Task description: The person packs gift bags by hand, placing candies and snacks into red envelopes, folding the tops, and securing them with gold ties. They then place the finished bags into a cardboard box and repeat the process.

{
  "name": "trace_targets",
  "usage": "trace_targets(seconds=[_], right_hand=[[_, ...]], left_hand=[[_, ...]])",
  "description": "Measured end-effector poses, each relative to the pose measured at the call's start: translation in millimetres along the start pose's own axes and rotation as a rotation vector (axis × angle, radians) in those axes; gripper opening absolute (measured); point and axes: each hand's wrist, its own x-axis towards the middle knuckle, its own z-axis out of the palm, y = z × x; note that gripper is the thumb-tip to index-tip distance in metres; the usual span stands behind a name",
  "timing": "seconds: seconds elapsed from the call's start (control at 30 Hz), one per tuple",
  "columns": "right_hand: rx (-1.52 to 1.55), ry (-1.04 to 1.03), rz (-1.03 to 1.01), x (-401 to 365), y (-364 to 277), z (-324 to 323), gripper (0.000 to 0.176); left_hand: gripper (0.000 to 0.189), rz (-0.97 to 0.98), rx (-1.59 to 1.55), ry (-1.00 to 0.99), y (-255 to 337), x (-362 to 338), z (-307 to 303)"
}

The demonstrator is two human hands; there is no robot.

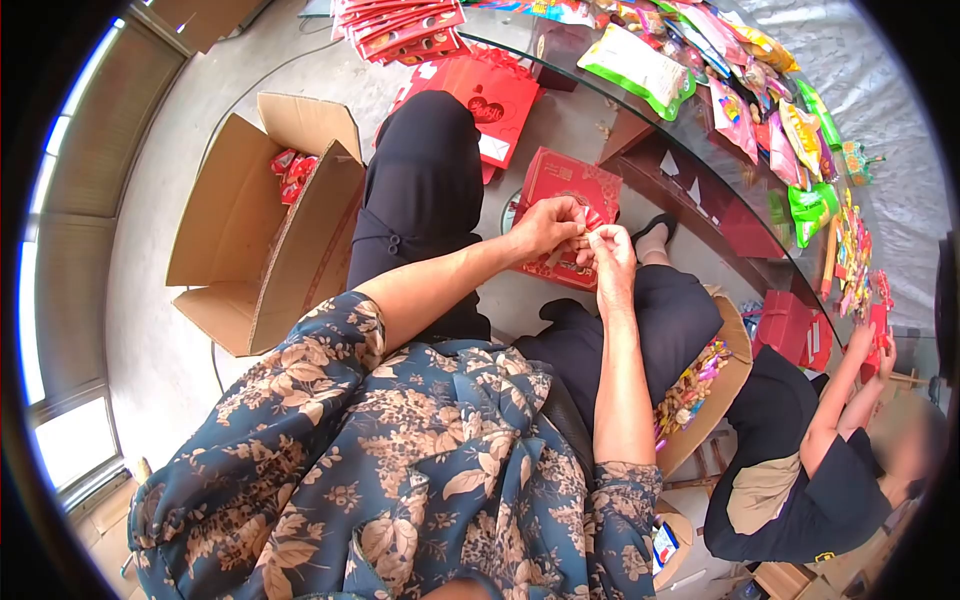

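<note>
My left hand (550,230) and my right hand (611,258) meet in front of my knees, fingers pinched close together. Between the fingertips shows a small shiny red piece (592,216); its kind is too small to make out. Right below the hands is a red box (572,177) with gold print, partly covered by them. Both forearms reach forward over my lap.
An open cardboard box (225,215) with red packets (294,176) stands left. Red gift bags (495,105) are ahead. A glass table (620,100) holds snack bags (640,68). A carton of sweets (695,395) sits right, near a seated co-worker (800,460) holding something red.
</note>
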Motion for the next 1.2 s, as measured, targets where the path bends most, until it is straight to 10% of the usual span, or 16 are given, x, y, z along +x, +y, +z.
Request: trace_targets(seconds=[0.37, 0.97, 1.2], right_hand=[[0.432, -0.126, 0.237, -2, -4, -16, 0.005], [0.232, -0.107, 0.104, -6, -1, -13, 0.012], [0.185, -0.068, 0.076, -10, -1, -7, 0.012]], left_hand=[[0.01, 0.432, 0.635, -0.085, 16, -3, -2], [0.013, 0.241, 0.534, -0.124, 20, -7, 1], [0.018, 0.519, 0.778, -0.005, 4, -4, 0]])
